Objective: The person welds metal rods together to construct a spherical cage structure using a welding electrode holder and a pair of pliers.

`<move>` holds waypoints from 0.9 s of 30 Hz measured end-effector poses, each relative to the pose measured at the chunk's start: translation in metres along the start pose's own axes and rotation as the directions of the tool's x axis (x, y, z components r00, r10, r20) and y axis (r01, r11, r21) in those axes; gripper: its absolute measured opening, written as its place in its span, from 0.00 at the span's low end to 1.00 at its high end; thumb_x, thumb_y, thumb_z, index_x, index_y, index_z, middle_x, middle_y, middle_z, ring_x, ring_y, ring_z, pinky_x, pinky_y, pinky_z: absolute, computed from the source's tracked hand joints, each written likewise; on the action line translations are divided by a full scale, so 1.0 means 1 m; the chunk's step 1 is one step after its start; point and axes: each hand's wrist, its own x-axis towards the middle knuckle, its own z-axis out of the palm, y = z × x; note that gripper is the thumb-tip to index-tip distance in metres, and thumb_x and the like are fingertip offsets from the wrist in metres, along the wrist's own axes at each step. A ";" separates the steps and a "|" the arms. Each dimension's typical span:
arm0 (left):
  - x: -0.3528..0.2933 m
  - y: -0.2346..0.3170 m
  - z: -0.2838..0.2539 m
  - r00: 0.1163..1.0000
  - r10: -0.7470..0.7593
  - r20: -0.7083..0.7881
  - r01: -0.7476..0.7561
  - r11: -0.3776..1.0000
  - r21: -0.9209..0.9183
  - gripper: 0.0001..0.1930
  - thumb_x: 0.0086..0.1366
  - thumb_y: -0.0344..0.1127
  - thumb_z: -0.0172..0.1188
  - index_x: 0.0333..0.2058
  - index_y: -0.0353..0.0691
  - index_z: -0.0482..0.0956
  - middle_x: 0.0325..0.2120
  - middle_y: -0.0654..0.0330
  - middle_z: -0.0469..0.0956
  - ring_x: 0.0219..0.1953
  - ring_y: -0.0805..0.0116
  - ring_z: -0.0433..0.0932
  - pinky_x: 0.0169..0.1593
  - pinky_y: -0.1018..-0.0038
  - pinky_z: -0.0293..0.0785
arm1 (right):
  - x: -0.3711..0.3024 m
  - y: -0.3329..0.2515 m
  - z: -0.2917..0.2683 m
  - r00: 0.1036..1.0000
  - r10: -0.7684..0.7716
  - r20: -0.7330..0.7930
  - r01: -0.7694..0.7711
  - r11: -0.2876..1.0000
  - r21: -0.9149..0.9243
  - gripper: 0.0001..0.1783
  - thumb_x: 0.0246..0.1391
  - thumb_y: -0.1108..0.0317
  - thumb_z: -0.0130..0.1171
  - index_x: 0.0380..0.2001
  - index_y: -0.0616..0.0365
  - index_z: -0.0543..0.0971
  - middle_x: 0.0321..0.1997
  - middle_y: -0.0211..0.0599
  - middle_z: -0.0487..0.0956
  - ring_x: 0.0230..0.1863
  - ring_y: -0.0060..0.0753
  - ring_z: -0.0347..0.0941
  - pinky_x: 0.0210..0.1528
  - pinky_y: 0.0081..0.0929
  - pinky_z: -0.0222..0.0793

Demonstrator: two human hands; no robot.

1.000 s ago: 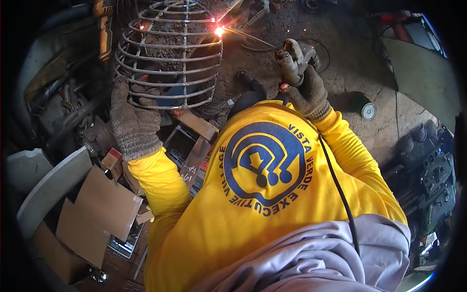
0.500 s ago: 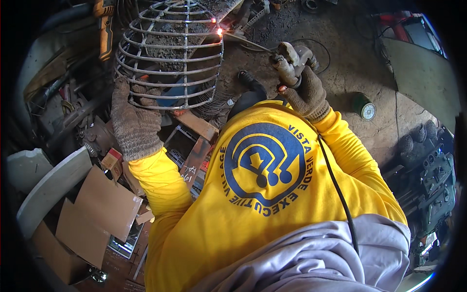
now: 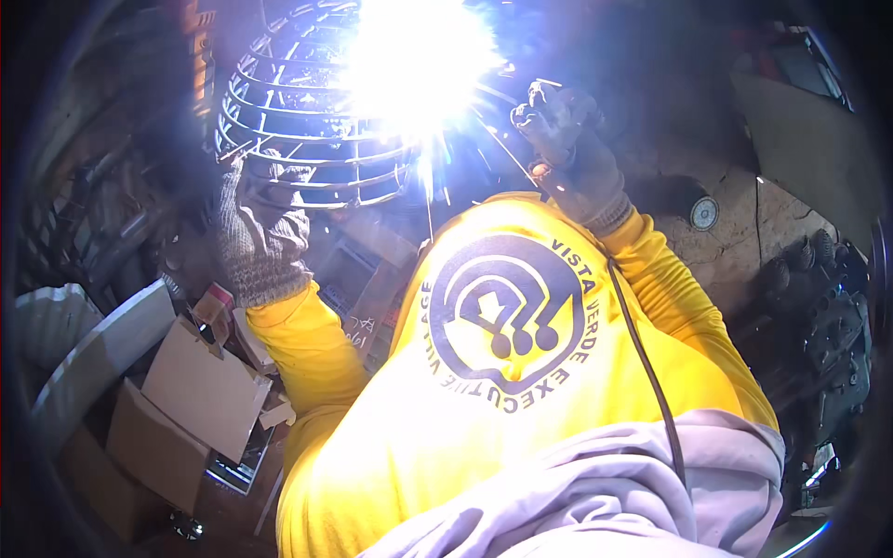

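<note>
A rounded cage of metal rods (image 3: 357, 172) fills the upper left, its ribs curving across a straight rod. My gloved left hand (image 3: 265, 228) grips its lower left edge, fingers wrapped round the bars. In my gloved right hand (image 3: 591, 181), on the right, is a welding electrode holder (image 3: 549, 121). A blinding white-blue welding arc (image 3: 419, 60) burns at the cage's right side and throws sparks downward. Its glare hides the joint, the electrode's tip and the cage's upper right.
An opened cardboard box (image 3: 205, 381) and a curved pale panel (image 3: 102, 344) lie at lower left. An orange power tool (image 3: 200, 56) is beyond the cage. A round can (image 3: 704, 213) and dark engine parts (image 3: 837, 353) stand right. A black cable (image 3: 651, 372) crosses my shirt.
Small glowing spots on the cage's right side have become a full arc with flying sparks. The surroundings look darker. Both hands stay nearly in place.
</note>
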 end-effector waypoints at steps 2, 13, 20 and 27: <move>-0.002 -0.002 0.005 1.000 0.007 0.004 -0.007 1.000 0.006 0.16 0.70 0.36 0.52 0.52 0.34 0.71 0.43 0.51 0.77 0.37 0.65 0.79 0.37 0.74 0.79 | -0.003 -0.006 0.006 0.994 0.112 -0.017 -0.102 0.952 0.289 0.21 0.63 0.61 0.51 0.58 0.49 0.75 0.67 0.43 0.68 0.57 0.42 0.69 0.61 0.31 0.62; -0.009 -0.003 0.000 0.999 -0.001 0.046 0.001 1.000 0.000 0.17 0.71 0.35 0.49 0.54 0.34 0.69 0.48 0.51 0.75 0.43 0.65 0.77 0.44 0.73 0.77 | -0.007 -0.002 -0.005 0.978 0.171 0.120 -0.171 0.985 -0.009 0.26 0.60 0.59 0.53 0.61 0.53 0.71 0.68 0.41 0.66 0.50 0.41 0.70 0.63 0.38 0.59; -0.009 -0.003 0.008 0.999 0.007 0.034 -0.007 1.000 -0.006 0.17 0.72 0.34 0.48 0.56 0.33 0.67 0.51 0.52 0.73 0.47 0.64 0.76 0.48 0.72 0.76 | -0.009 0.002 -0.003 0.950 0.304 0.069 -0.283 0.748 0.600 0.33 0.61 0.61 0.50 0.68 0.52 0.59 0.75 0.41 0.51 0.63 0.38 0.62 0.67 0.34 0.56; -0.008 -0.004 0.013 0.999 0.027 0.031 -0.027 1.000 0.002 0.18 0.72 0.34 0.46 0.57 0.33 0.66 0.54 0.52 0.72 0.51 0.64 0.75 0.53 0.72 0.75 | -0.004 -0.001 -0.011 0.987 0.145 0.071 -0.146 0.989 0.003 0.31 0.55 0.66 0.61 0.59 0.70 0.65 0.66 0.54 0.61 0.64 0.48 0.61 0.63 0.39 0.59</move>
